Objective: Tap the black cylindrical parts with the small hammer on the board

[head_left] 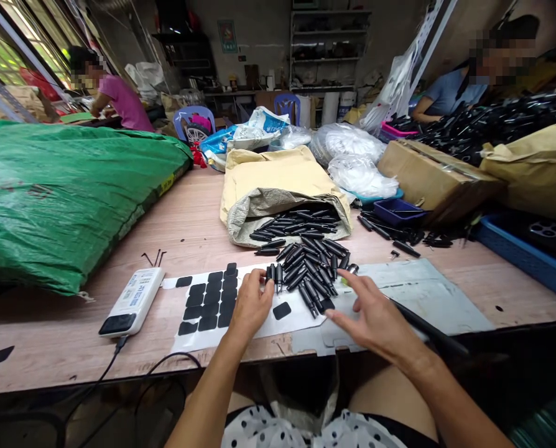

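Observation:
My left hand (252, 305) is closed at the left edge of a pile of black tubes (308, 264), thumb and fingertips against upright-lying black tubes (274, 275). Just right of the pile, my right hand (375, 314) has its thumb and fingers spread, with nothing between them. The tubes spill out of a paper-covered woven sack (278, 171). Beneath my left hand lies a white sheet (254, 345) with rows of black rounded-square stickers (211, 297). A single loose black square (282, 310) lies between my hands.
A white power bank (133, 298) with a cable stands at left, near a large green sack (63, 199). A grey board (413, 292) lies under my right hand. Farther right are a cardboard box (434, 177) and a blue basket (525, 255). Two people sit working behind.

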The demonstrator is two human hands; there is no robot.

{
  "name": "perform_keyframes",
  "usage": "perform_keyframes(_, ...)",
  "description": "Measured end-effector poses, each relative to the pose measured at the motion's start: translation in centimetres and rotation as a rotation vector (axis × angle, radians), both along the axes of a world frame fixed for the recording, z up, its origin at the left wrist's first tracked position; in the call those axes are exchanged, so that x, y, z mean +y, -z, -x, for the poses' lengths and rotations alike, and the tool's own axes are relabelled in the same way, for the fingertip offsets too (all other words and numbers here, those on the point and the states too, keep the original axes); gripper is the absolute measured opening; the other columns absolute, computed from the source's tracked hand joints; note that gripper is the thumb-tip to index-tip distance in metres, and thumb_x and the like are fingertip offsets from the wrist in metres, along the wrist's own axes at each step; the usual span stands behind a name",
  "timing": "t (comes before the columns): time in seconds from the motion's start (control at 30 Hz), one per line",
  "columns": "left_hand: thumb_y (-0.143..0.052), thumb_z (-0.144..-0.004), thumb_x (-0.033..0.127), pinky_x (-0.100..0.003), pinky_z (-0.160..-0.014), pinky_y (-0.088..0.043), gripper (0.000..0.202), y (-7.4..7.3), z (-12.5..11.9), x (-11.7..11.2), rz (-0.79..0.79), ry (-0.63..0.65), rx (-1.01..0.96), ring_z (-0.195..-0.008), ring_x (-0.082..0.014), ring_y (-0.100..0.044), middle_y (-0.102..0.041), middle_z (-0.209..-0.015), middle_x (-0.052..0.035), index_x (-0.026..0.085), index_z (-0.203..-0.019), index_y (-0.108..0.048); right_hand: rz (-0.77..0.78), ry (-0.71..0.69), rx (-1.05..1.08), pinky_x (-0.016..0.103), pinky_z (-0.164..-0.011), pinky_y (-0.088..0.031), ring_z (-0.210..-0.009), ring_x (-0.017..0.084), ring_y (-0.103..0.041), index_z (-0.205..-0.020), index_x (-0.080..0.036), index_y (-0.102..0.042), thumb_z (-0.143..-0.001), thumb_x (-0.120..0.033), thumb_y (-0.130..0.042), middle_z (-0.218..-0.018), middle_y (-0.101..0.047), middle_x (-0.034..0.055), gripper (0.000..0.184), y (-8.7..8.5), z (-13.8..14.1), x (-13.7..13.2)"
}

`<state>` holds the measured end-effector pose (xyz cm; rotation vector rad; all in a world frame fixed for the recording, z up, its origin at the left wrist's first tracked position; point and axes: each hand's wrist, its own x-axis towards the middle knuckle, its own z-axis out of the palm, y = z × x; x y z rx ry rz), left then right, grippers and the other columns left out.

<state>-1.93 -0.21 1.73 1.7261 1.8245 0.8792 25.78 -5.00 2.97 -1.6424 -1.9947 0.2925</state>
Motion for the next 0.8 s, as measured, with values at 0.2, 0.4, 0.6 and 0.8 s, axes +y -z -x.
perform_keyframes(0.2,-0.069,-0.078,0.014,-0.034,-0.080,-0.056,0.040,0.4,-2.1,0.9,0.029,0.033,-0.007,-0.070,-0.0134,-0.060,-0.057,-0.105,-0.0041,0.022,-0.117,-0.064,-0.089,0.129,-0.075,0.039,-0.059,-0.052,-0.067,0.021,-0.062,-0.157,-0.037,-0.037,-0.076,-0.048,-0.076,-0.119,-0.056,0.0132,0.090,3.1,4.5,1.5)
perform_keyframes(0.4,-0.068,-0.077,0.012,-0.036,-0.085,-0.058,0.036,1.3,-3.0,4.3,-0.095,-0.027,-0.076,-0.072,-0.0140,-0.059,-0.055,-0.107,-0.0059,0.018,-0.112,-0.067,-0.106,0.086,0.038,0.046,-0.078,-0.059,-0.091,0.029,-0.065,-0.153,-0.030,-0.042,-0.081,-0.037,-0.071,-0.117,-0.054,0.0135,0.077,3.1,5.6,5.3)
perform_keyframes(0.6,-0.068,-0.081,0.016,-0.037,-0.085,-0.058,0.030,1.6,-1.9,5.3,-0.162,-0.009,-0.078,-0.071,-0.0141,-0.059,-0.058,-0.109,-0.0062,0.019,-0.111,-0.071,-0.119,0.088,0.032,0.046,-0.075,-0.059,-0.087,0.028,-0.066,-0.146,-0.033,-0.052,-0.086,-0.057,-0.068,-0.127,-0.056,0.0131,0.067,1.1,4.5,5.6)
perform_keyframes(0.8,-0.067,-0.086,0.023,-0.035,-0.081,-0.057,0.030,2.2,-0.4,4.0,-0.184,-0.036,-0.072,-0.074,-0.0150,-0.060,-0.060,-0.107,-0.0058,0.020,-0.116,-0.071,-0.114,0.267,0.001,0.038,-0.075,-0.055,-0.077,0.020,-0.064,-0.130,-0.028,-0.067,-0.091,-0.054,-0.059,-0.117,-0.063,0.0106,0.048,-0.6,-2.0,7.6)
